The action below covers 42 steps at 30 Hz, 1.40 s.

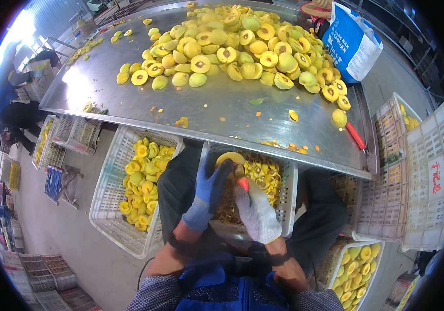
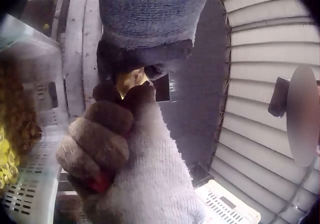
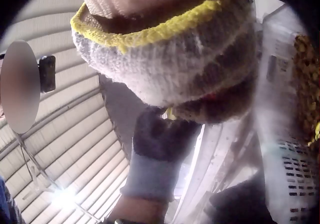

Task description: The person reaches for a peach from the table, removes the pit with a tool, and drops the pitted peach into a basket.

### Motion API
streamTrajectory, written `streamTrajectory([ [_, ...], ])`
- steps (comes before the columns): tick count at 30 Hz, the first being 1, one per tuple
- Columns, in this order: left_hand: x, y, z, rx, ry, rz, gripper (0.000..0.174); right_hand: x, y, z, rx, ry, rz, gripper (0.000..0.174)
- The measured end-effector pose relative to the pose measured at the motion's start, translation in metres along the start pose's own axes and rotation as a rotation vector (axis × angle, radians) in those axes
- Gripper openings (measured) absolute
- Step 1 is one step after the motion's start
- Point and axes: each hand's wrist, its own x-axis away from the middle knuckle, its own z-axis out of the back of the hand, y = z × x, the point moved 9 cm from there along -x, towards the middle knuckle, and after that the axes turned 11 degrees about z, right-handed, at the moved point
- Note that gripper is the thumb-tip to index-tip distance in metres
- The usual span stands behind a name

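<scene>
My left hand [image 1: 207, 194], in a blue glove with dark fingers, holds a yellow stone-fruit half [image 1: 231, 157] over a white crate [image 1: 290, 199] of yellow scraps. Beside it my right hand [image 1: 258, 210], in a whitish knit glove, grips a tool by its red handle [image 1: 243, 183]; the working end is hidden against the fruit. In the left wrist view the right glove's fingers curl round the red handle [image 2: 101, 182], close to the fruit [image 2: 131, 81]. The right wrist view shows the gloves meeting, with only a sliver of fruit [image 3: 170, 115] between them.
A metal table [image 1: 191, 116] ahead bears a heap of halved fruit [image 1: 222, 46]. Another red-handled tool [image 1: 355, 136] and a blue-and-white bag [image 1: 350, 44] lie at its right side. Crates of fruit stand left [image 1: 97, 207] and lower right [image 1: 380, 264]; stacked crates [image 1: 429, 176] rise at right.
</scene>
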Motion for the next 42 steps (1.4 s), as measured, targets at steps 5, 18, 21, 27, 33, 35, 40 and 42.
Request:
streamTrajectory([
  [5, -0.005, -0.021, -0.001, 0.136, -0.007, 0.101, 0.017, -0.001, 0.018, -0.011, -0.119, 0.073, 0.096, 0.016],
  [18, -0.017, -0.022, -0.011, -0.237, -0.032, 0.044, 0.020, 0.006, 0.043, -0.030, -0.143, -0.005, -0.034, 0.023],
  [21, -0.021, -0.025, -0.013, -0.323, -0.151, 0.069, 0.021, 0.011, 0.049, -0.036, -0.261, -0.033, -0.102, 0.024],
  [27, -0.024, -0.034, -0.025, -0.118, -0.367, 0.139, 0.020, 0.022, 0.032, -0.057, -1.103, -0.180, -0.433, 0.033],
  [33, -0.022, -0.051, -0.028, 0.115, -0.439, 0.225, 0.036, 0.033, 0.030, -0.061, -1.289, -0.255, -0.514, 0.036],
  [35, -0.016, -0.045, -0.033, 0.113, -0.447, 0.247, 0.042, 0.030, 0.035, -0.051, -1.103, -0.281, -0.432, 0.035],
  [40, 0.000, -0.039, -0.044, -0.005, -0.537, 0.252, 0.053, 0.024, 0.037, -0.029, -0.720, -0.122, -0.194, 0.032],
  [42, 0.005, -0.038, -0.050, 0.131, -0.637, 0.275, 0.050, 0.021, 0.027, -0.025, -0.668, -0.065, -0.085, 0.032],
])
